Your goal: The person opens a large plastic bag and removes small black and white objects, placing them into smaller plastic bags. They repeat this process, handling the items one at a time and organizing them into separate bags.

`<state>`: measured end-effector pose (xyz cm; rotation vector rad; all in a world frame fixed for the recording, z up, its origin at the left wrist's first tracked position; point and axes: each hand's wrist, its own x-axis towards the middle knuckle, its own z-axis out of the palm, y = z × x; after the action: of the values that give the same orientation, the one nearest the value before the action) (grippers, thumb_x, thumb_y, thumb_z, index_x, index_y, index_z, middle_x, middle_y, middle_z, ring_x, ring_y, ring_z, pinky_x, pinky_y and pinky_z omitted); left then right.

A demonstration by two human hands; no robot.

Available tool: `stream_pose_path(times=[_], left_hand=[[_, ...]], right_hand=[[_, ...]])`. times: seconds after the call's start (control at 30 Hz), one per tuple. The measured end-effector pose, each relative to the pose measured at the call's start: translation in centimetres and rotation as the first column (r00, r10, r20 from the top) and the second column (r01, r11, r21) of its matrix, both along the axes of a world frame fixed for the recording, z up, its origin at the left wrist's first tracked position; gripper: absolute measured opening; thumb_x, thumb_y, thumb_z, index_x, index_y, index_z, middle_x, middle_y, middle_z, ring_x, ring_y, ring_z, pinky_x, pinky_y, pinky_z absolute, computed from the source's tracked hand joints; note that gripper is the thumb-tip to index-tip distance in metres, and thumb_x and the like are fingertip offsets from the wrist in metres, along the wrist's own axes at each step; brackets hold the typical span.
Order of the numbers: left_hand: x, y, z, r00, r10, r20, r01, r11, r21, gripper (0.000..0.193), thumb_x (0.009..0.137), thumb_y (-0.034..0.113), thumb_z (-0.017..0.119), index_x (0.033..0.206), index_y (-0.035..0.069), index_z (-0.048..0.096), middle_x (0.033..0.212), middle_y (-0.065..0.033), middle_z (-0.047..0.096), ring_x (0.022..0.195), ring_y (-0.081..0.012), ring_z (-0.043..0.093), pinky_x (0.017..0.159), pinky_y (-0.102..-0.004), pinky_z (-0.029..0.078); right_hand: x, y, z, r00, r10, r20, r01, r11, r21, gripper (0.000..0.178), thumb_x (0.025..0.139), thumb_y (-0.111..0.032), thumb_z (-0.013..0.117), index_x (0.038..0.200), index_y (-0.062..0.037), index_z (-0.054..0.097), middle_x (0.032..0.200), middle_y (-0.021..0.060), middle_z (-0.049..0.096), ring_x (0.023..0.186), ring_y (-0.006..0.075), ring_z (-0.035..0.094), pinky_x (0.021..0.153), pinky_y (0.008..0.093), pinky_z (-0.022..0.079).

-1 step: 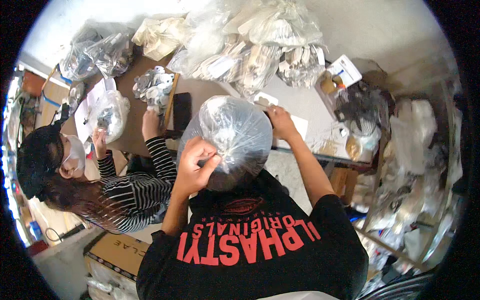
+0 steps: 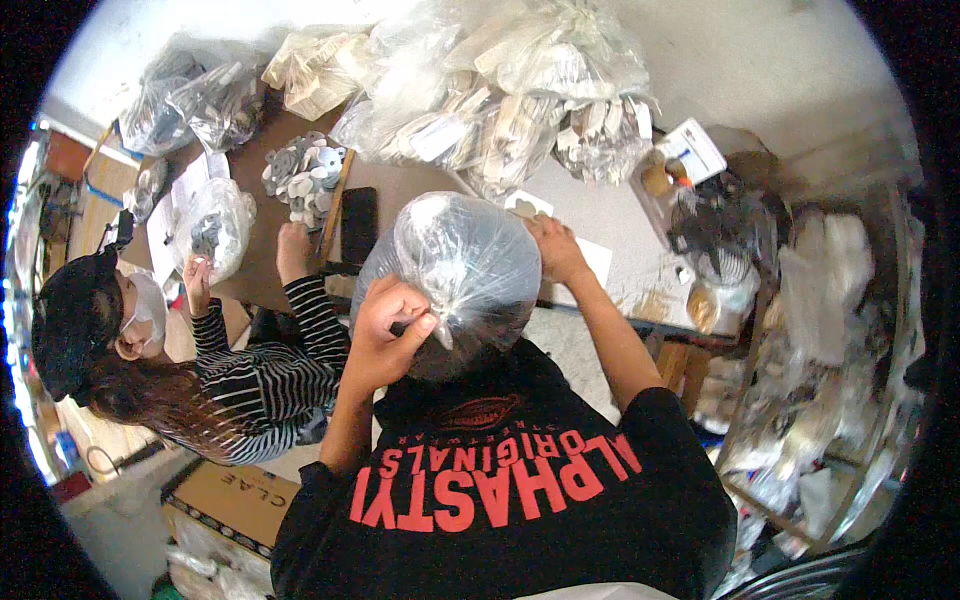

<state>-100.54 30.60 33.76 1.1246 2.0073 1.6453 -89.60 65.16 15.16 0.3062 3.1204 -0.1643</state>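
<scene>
I hold a puffed clear plastic bag (image 2: 455, 265) in front of my chest, over the near edge of the brown table (image 2: 400, 190). My left hand (image 2: 390, 325) pinches the bag's gathered neck on its near side. On the bag's far right side, my right hand (image 2: 552, 250) grips the plastic. What is inside the bag is too blurred to tell.
A co-worker in a black cap and striped top (image 2: 270, 370) sits at the left, one hand on a small clear bag (image 2: 215, 230). Grey discs (image 2: 305, 175) and a black phone (image 2: 358, 225) lie on the table. Filled clear bags (image 2: 520, 90) are piled behind. Cluttered shelves (image 2: 820, 330) stand at the right.
</scene>
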Motion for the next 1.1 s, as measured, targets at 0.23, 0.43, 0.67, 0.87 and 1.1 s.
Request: stream_pose_path(times=[0.23,0.43,0.67,0.87,1.1], left_hand=[[-0.9,6.8,-0.7,0.964,0.253,0.084,-0.238,0.958,-0.159,0.019,0.087,0.012,0.077,0.084,0.006,0.060,0.083,-0.0050,0.052,0.081,-0.0240,0.050,0.077,-0.0345,0.039],[-2.6,10.0,-1.1,0.948,0.271,0.164,-0.236,0.950,-0.206,0.022,0.089,0.014,0.076,0.084,0.006,0.057,0.084,-0.0046,0.053,0.082,-0.0225,0.050,0.079,-0.0341,0.039],[-3.4,11.0,-5.0,0.927,0.233,0.294,-0.185,0.966,-0.183,0.022,0.090,0.015,0.076,0.087,0.005,0.057,0.085,-0.0054,0.052,0.082,-0.0221,0.050,0.078,-0.0338,0.039],[-3.2,9.3,-6.4,0.955,0.227,0.192,-0.190,0.963,-0.190,0.019,0.090,0.013,0.075,0.089,0.004,0.058,0.085,-0.0070,0.054,0.082,-0.0237,0.051,0.076,-0.0341,0.040],[-2.5,9.2,-4.6,0.934,0.356,-0.018,-0.342,0.881,-0.327,0.019,0.087,0.010,0.079,0.097,0.003,0.064,0.089,-0.0107,0.063,0.088,-0.0284,0.060,0.083,-0.0387,0.048]], right_hand=[[-1.1,2.7,-1.9,0.950,0.146,0.275,-0.105,0.982,-0.160,0.072,0.080,-0.038,0.082,0.141,-0.0091,0.058,0.150,0.0157,0.048,0.137,0.0368,0.048,0.102,0.0555,0.050],[0.4,4.8,-1.4,0.966,0.125,0.225,-0.075,0.973,-0.218,0.090,0.067,-0.039,0.091,0.143,-0.0059,0.054,0.138,0.0162,0.053,0.127,0.0399,0.053,0.100,0.0555,0.049],[3.4,10.4,-1.2,0.961,-0.238,0.145,0.266,0.938,-0.224,0.090,0.065,-0.032,0.091,0.141,-0.0034,0.053,0.130,0.0206,0.055,0.118,0.0426,0.056,0.096,0.0538,0.052],[4.5,10.4,-0.9,0.908,-0.367,0.201,0.405,0.892,-0.200,0.092,0.067,-0.031,0.092,0.146,-0.0070,0.051,0.133,0.0187,0.053,0.123,0.0416,0.054,0.101,0.0525,0.051],[2.7,9.9,1.5,0.953,-0.303,0.007,0.294,0.918,-0.266,0.060,0.087,-0.028,0.082,0.138,-0.0061,0.059,0.124,0.0186,0.061,0.116,0.0375,0.060,0.097,0.0491,0.052]])
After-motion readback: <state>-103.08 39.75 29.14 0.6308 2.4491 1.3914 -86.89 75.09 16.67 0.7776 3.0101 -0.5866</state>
